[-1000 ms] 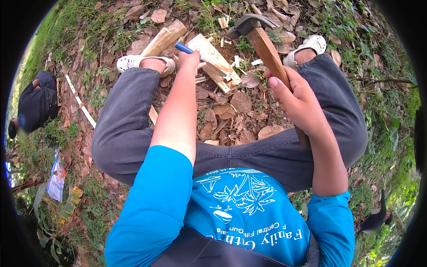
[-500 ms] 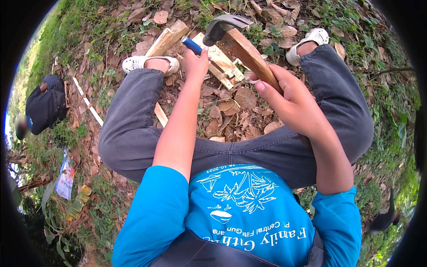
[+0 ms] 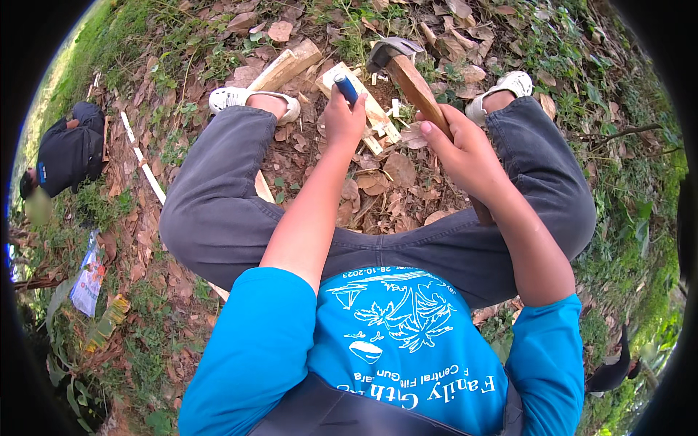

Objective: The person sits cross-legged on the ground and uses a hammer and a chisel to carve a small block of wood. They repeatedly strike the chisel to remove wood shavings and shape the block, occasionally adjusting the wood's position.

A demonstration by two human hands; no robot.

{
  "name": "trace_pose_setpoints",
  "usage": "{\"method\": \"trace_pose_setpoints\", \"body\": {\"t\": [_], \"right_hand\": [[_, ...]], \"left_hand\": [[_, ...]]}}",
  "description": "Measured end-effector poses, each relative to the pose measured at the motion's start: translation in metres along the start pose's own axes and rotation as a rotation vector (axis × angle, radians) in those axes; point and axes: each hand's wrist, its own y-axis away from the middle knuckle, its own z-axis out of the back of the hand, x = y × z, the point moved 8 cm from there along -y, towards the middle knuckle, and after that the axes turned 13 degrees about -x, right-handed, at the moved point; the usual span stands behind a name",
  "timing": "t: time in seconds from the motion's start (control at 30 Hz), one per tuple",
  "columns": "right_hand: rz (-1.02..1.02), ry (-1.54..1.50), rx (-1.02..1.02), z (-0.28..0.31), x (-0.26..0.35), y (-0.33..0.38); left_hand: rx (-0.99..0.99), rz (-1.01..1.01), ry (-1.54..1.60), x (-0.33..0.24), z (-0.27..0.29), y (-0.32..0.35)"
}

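Note:
My left hand (image 3: 345, 120) is closed around a blue-handled chisel (image 3: 346, 89), its handle end upward and its blade hidden by my hand. Below it lies a pale piece of wood (image 3: 378, 115), with cut marks and small chips (image 3: 395, 109) beside it. Whether the blade touches the wood cannot be made out. My right hand (image 3: 465, 149) grips a claw hammer (image 3: 416, 86) by its wooden handle. The dark hammer head (image 3: 392, 49) is raised just right of the chisel, apart from it.
A thicker wood block (image 3: 287, 67) lies by my left shoe (image 3: 231, 99). Dry leaves (image 3: 398, 168) cover the ground between my legs. Long thin wooden strips (image 3: 149, 174) lie to the left, near a plastic bag (image 3: 89, 280). A person in dark clothes (image 3: 71, 149) is farther left.
The hammer head has swung lower and right, away from the chisel. My left hand has shifted right over the wood, and the chisel handle now leans less to the left.

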Motion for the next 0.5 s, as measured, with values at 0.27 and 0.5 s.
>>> {"method": "trace_pose_setpoints", "body": {"t": [0.27, 0.5], "right_hand": [[0.553, -0.270, -0.185, 0.017, 0.154, 0.008], [0.166, 0.384, 0.131, -0.024, -0.006, 0.003]], "left_hand": [[0.001, -0.020, -0.017, 0.006, 0.010, 0.011], [-0.035, 0.083, 0.096, 0.011, 0.007, 0.014]]}}
